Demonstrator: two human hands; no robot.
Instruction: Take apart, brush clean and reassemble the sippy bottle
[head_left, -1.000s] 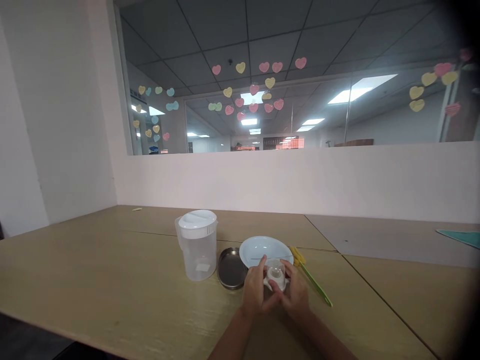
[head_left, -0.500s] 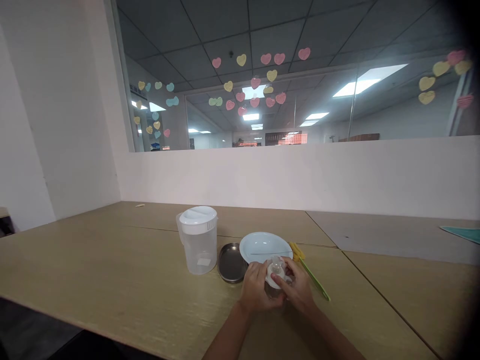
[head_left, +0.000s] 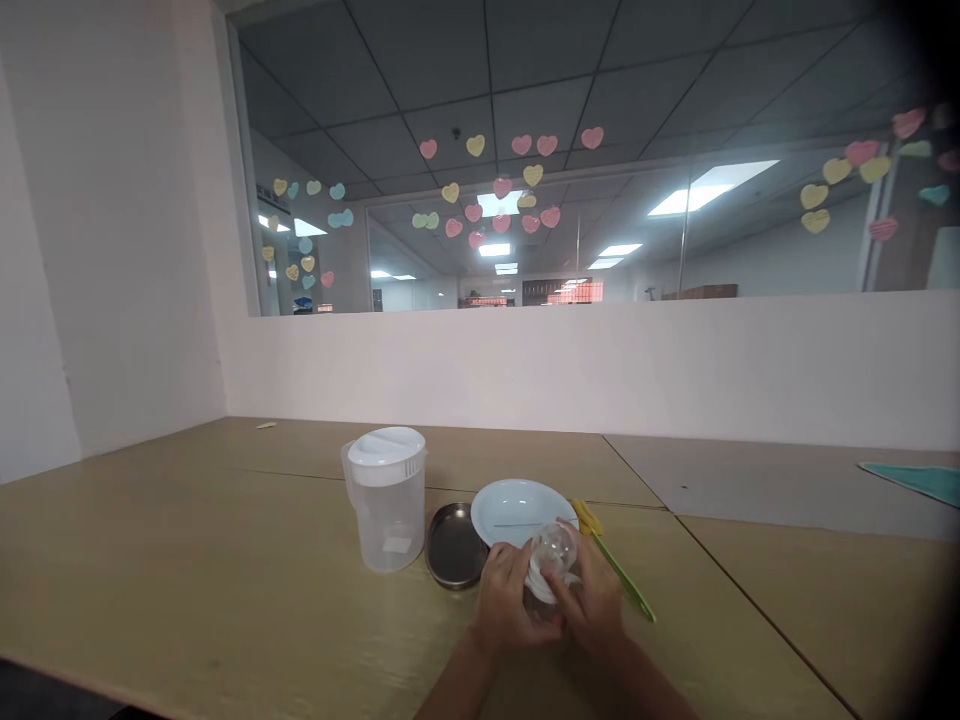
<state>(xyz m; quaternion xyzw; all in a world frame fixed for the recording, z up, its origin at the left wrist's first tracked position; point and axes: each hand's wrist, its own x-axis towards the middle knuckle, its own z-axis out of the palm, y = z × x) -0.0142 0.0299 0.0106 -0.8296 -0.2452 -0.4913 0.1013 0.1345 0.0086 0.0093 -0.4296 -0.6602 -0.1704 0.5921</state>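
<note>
Both hands are closed around a small clear baby bottle [head_left: 553, 548] with a white collar and a transparent dome top. My left hand [head_left: 505, 598] wraps the bottle's left side. On the other side my right hand [head_left: 598, 600] grips it, its thumb against the white collar. The bottle's lower body is mostly hidden by the fingers. Just beyond the hands is a pale blue-white oval dish [head_left: 517, 500] with a thin straight rod [head_left: 517, 525] across it. A dark metal tray [head_left: 455, 545] lies left of my left hand.
A translucent pitcher [head_left: 388, 510] with a white lid stands left of the metal tray. Right of my right hand lies a brush with a yellow head [head_left: 587, 518] and green handle [head_left: 626, 580]. A teal cloth-like piece [head_left: 919, 483] is at the far right.
The camera view has shifted slightly, so the tabletop things appear lower and a little left. The bottle's dome top shows larger and tilted more toward me; both hands keep hold of it.
</note>
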